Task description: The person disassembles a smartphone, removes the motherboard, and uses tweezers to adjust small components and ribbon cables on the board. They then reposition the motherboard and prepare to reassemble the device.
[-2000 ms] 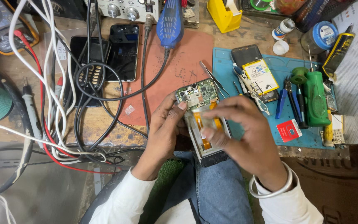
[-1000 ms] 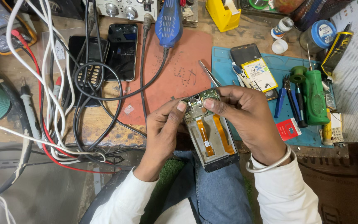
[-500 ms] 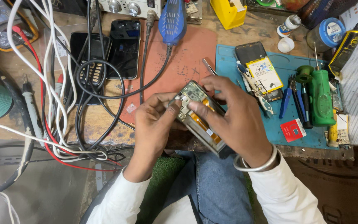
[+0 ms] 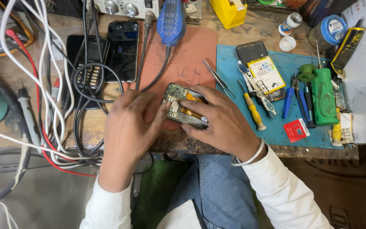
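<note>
An opened phone with a green circuit board and orange ribbon cable lies on the reddish work mat near the bench's front edge. My right hand covers its right side, fingers curled over the frame and gripping it. My left hand rests flat beside it on the left, the thumb touching the phone's edge near the circuit board. Metal tweezers lie just beyond my right hand.
Two dark phones lie at the back left among tangled white, black and red cables. A blue mat on the right carries a phone battery, screwdrivers, pliers and a green tool. A blue-handled tool lies at the back.
The opened phone has come down from above my lap onto the reddish mat and turned crosswise. Both hands followed it forward and my left hand has flattened beside it.
</note>
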The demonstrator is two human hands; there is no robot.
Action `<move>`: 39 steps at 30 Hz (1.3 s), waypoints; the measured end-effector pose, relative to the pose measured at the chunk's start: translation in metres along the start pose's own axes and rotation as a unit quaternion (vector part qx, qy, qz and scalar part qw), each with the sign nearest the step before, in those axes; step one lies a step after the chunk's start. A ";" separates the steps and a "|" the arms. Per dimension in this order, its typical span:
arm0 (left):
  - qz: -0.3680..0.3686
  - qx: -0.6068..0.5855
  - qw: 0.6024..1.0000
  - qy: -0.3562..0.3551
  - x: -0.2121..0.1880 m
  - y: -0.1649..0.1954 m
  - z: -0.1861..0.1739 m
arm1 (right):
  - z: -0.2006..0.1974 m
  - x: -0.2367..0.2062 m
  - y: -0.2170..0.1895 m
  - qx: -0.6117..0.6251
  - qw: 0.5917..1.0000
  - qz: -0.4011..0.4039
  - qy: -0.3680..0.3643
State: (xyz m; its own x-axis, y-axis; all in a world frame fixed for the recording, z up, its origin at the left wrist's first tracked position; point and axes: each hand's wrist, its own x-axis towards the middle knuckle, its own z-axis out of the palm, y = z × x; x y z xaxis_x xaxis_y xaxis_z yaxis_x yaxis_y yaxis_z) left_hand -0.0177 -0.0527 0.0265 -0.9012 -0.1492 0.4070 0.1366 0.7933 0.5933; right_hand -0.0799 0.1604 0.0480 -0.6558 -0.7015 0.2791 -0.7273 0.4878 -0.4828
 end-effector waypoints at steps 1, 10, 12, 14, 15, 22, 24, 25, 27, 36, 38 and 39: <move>0.041 -0.005 0.999 -0.016 0.004 -0.004 -0.005 | 0.000 0.001 0.002 0.003 1.000 0.002 -0.009; 0.162 -0.002 0.986 -0.045 0.009 -0.014 -0.001 | -0.003 -0.002 0.006 -0.047 0.998 -0.039 -0.027; 0.144 -0.003 0.988 -0.057 0.006 -0.015 -0.001 | 0.000 -0.007 0.004 -0.050 0.998 -0.035 -0.019; 0.145 0.005 0.988 -0.052 0.005 -0.017 0.000 | 0.002 -0.006 0.006 -0.053 0.998 -0.036 -0.012; 0.145 0.008 0.988 -0.051 0.004 -0.017 0.001 | 0.003 -0.006 0.007 -0.052 0.998 -0.035 -0.012; 0.150 0.027 0.987 -0.049 -0.006 -0.014 0.000 | 0.012 -0.010 0.011 -0.075 0.996 -0.051 0.019; 0.158 0.033 0.986 -0.048 -0.006 -0.011 -0.001 | 0.013 -0.010 0.012 -0.069 0.996 -0.045 0.019; 0.146 0.042 0.987 -0.059 -0.008 -0.009 -0.002 | 0.013 -0.011 0.012 -0.065 0.997 -0.041 0.019; 0.122 0.057 0.988 -0.079 -0.011 -0.005 -0.003 | 0.013 -0.011 0.011 -0.070 0.996 -0.042 0.029; 0.163 0.126 0.976 -0.072 -0.026 0.000 0.003 | 0.018 -0.011 0.010 -0.067 0.997 -0.019 0.046; 0.147 0.124 0.978 -0.074 -0.026 0.000 0.003 | 0.019 -0.011 0.011 -0.069 0.996 -0.017 0.046; 0.140 0.123 0.980 -0.075 -0.026 0.001 0.003 | 0.019 -0.011 0.011 -0.070 0.996 -0.018 0.046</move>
State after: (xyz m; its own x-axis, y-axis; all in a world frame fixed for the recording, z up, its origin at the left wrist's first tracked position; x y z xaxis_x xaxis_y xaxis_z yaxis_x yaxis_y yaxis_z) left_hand 0.0041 -0.0462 0.0145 -0.8953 0.1683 0.4124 0.3005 0.9116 0.2804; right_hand -0.0771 0.1641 0.0241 -0.6404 -0.6725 0.3710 -0.7671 0.5358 -0.3528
